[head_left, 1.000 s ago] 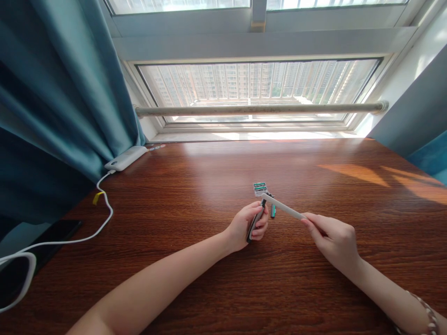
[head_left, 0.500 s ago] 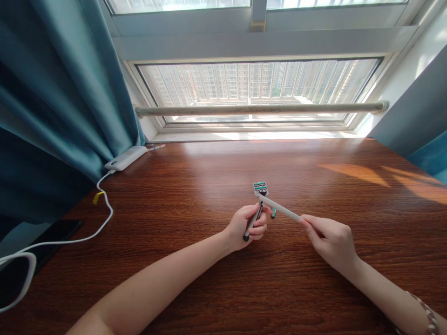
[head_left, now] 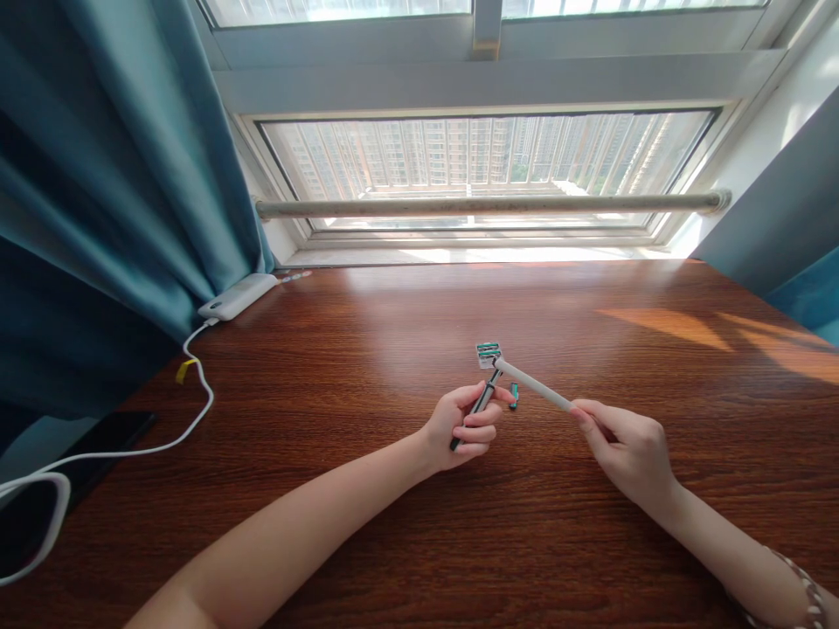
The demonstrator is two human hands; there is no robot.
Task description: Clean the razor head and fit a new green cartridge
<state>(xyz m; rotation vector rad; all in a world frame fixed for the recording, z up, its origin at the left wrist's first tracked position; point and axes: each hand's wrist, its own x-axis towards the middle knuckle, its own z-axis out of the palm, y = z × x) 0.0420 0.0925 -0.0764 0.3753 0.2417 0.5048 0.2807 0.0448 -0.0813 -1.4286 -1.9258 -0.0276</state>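
My left hand [head_left: 467, 426] is closed around a grey and black razor handle [head_left: 485, 397], tilted with its neck pointing away and to the right. Pinched between the thumb and fingers of my right hand [head_left: 622, 441] is a slim white stick [head_left: 537, 384]. The stick's far tip meets the top end of the razor handle, or overlaps it in view. Behind that end lies a clear tray of green and black razor blades [head_left: 488, 351]. One loose green razor cartridge [head_left: 514, 397] rests on the table by my left fingertips.
The brown wooden table [head_left: 367, 349] runs up to a window with a horizontal rail [head_left: 485, 207]. On the left are a white power bank [head_left: 237, 297], its white cable [head_left: 210, 397], a dark flat device [head_left: 108, 445] and a blue curtain [head_left: 131, 157].
The razor handle has tilted further right in my left hand. The white stick's tip has shifted slightly up and right, to the handle's top end. More of the loose cartridge now shows.
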